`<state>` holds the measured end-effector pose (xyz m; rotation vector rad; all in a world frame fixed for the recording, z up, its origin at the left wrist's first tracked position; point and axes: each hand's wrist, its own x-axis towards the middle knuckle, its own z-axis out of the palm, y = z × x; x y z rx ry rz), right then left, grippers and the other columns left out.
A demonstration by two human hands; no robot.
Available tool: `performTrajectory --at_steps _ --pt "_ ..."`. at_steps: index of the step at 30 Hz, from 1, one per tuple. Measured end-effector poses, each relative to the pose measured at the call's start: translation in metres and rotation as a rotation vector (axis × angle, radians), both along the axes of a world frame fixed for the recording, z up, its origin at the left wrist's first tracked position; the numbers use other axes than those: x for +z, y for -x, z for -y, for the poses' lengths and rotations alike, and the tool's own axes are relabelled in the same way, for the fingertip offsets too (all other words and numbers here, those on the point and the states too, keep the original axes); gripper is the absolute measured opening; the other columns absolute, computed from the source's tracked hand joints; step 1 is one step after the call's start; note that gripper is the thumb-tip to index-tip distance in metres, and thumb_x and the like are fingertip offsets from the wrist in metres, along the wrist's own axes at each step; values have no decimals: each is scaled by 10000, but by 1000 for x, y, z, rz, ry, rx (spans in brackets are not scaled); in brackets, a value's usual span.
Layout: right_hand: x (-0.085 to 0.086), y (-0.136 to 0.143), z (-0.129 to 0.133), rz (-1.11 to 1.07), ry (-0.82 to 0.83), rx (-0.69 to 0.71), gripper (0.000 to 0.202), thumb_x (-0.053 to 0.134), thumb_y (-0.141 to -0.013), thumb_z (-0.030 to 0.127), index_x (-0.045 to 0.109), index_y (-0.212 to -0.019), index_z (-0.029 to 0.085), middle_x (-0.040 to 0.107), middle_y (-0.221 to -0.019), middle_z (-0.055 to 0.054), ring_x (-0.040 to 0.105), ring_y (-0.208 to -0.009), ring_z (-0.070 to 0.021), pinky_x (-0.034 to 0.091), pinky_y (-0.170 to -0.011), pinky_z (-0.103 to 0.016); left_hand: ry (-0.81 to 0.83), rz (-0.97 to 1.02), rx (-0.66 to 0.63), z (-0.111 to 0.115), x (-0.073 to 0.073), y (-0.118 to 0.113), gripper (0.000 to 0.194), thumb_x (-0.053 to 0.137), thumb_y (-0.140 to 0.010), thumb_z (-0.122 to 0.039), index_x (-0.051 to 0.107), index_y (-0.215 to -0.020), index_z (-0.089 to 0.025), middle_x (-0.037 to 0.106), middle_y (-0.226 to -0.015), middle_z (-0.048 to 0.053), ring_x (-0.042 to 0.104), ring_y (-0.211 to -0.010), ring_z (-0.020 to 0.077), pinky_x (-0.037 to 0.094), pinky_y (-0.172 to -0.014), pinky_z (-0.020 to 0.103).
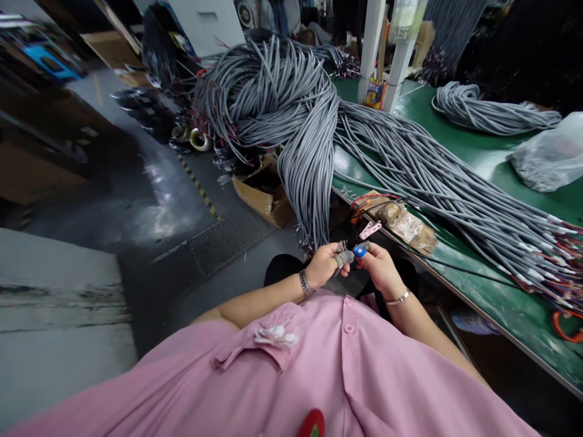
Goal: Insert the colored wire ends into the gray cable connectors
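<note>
My left hand [322, 266], with grey covers on its fingers, is closed in front of my body. Thin coloured wires [342, 245] stick up from its grip; the cable they seem to belong to is mostly hidden. Right beside it, my right hand [380, 267] is closed in a pinch, a blue cover on its thumb. What lies between its fingertips is too small to make out. Just beyond the hands, a pink clip [370, 229] sits at the bench edge by a taped wooden block [403, 223].
Grey cables [428, 164] lie across the green bench [469, 152], and a big bundle [273, 91] hangs over its left end. Below stands an open cardboard box [264, 197]. A plastic bag [553, 152] and a coiled cable bundle [487, 112] are at right.
</note>
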<state>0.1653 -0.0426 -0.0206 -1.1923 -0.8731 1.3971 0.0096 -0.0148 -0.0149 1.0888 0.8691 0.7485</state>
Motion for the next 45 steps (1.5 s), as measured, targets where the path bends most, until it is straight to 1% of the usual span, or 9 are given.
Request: performTrajectory --at_steps 3,6,11,15,20,28,34,42,45 --pt "-1 2 -2 3 -17 -5 262 755 -696 420 643 -711 183 575 -633 23 460 -539 -87 407 -549 -246 -30 8 -8 0 2 2 366 705 -715 -465 558 -737 -130 608 -544 4 549 -435 95 425 -444 209" --pt "-7 0 -5 -71 11 -28 273 748 -704 436 627 -709 192 567 -622 26 457 -525 -88 425 -550 -253 -42 45 58 -2 4 5 372 697 -723 -479 550 -712 -137 607 -545 5 551 -433 101 424 -438 218" --pt "-16 -11 -15 -248 105 -234 381 642 -747 590 634 -799 213 613 -685 2 478 -516 -97 466 -519 -249 -32 126 175 -7 10 7 338 707 -724 -441 556 -712 -139 600 -538 -6 543 -432 102 441 -445 229" --pt "-10 -14 -27 -350 114 -133 520 529 -751 725 643 -822 223 646 -748 -21 532 -565 -121 498 -542 -264 -19 162 178 -10 16 0 324 706 -725 -427 562 -734 -136 596 -536 -7 536 -438 100 451 -448 231" --pt "0 -11 -35 -391 61 -139 425 637 -730 650 630 -771 227 638 -719 -3 537 -595 -118 504 -585 -254 15 202 110 -12 17 -10 315 712 -719 -408 549 -731 -139 592 -538 -8 524 -438 96 460 -450 234" --pt "-9 -10 -37 -384 -16 -177 370 637 -762 602 632 -798 233 637 -741 -12 563 -654 -140 501 -632 -275 80 189 60 -16 7 -20 365 707 -710 -471 556 -716 -138 582 -535 -8 506 -433 83 447 -444 224" --pt "-11 -6 -39 -327 -54 -200 416 583 -771 653 616 -789 239 631 -735 -12 556 -657 -148 493 -635 -289 101 173 53 -16 3 -22 382 719 -691 -480 538 -695 -143 581 -525 -9 500 -420 79 440 -436 218" --pt "-3 -11 -31 -454 68 -61 546 461 -769 755 611 -785 230 660 -802 -27 581 -645 -140 507 -622 -281 78 192 55 -8 9 -14 357 716 -698 -453 538 -707 -144 581 -520 -9 504 -406 86 421 -423 221" --pt "0 -11 -31 -434 72 -56 480 546 -761 700 629 -815 231 674 -834 -23 583 -656 -137 512 -630 -279 36 172 86 -5 12 -11 343 713 -705 -438 535 -706 -145 590 -535 -7 520 -416 87 422 -436 219"
